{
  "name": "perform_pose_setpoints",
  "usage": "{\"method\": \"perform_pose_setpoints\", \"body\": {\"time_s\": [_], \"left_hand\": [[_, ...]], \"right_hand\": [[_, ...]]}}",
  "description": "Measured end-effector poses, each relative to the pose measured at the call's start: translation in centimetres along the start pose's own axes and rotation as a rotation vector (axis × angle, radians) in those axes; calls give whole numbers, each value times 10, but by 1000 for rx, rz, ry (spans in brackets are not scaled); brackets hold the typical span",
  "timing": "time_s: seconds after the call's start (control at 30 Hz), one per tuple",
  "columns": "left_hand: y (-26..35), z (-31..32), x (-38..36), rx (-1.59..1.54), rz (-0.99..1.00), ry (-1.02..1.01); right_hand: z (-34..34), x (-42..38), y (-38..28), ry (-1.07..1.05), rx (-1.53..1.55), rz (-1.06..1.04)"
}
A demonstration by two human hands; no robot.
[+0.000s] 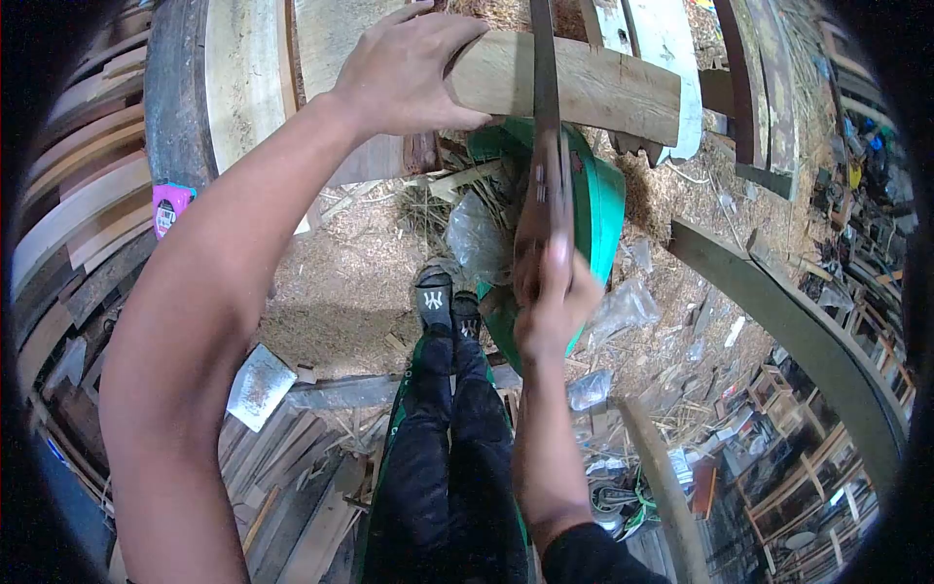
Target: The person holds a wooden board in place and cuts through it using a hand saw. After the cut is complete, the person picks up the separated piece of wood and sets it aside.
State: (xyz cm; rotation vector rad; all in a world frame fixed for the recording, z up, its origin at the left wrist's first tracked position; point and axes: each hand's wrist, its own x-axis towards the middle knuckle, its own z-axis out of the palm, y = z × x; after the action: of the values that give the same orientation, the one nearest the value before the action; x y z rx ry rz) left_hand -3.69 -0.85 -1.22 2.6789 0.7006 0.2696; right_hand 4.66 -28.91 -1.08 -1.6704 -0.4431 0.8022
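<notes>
My left hand [413, 73] grips the left end of a short wooden board [618, 88], thumb on its near edge and fingers over the far side. The board lies crosswise over the planks at the top of the head view. My right hand [556, 307] is closed around the handle of a handsaw [547, 88], somewhat blurred. The saw's blade runs away from me across the board, to the right of my left hand. Whether the teeth have cut into the wood cannot be made out.
A green plastic container [598, 200] sits below the saw on the sawdust-strewn ground. A pink tape measure [172, 209] lies at the left by the bench planks [233, 88]. Stacked boards [92, 195] line the left; a long curved beam [778, 311] spans the right.
</notes>
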Motion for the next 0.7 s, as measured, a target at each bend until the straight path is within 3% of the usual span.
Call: {"method": "perform_pose_setpoints", "body": {"time_s": [0.1,0.23,0.4,0.57,0.7], "left_hand": [[-2,-1,2,32,18,9],[-1,1,0,41,10,6],[-1,-6,2,4,-16,7],[3,-2,0,37,16,43],[3,3,2,64,47,64]], "right_hand": [[27,18,-7,2,-2,-6],[-12,-60,25,19,-63,-71],[-3,-5,17,-4,-14,-3],[-14,-52,20,29,-85,-93],[-10,-11,23,-11,14,-25]]}}
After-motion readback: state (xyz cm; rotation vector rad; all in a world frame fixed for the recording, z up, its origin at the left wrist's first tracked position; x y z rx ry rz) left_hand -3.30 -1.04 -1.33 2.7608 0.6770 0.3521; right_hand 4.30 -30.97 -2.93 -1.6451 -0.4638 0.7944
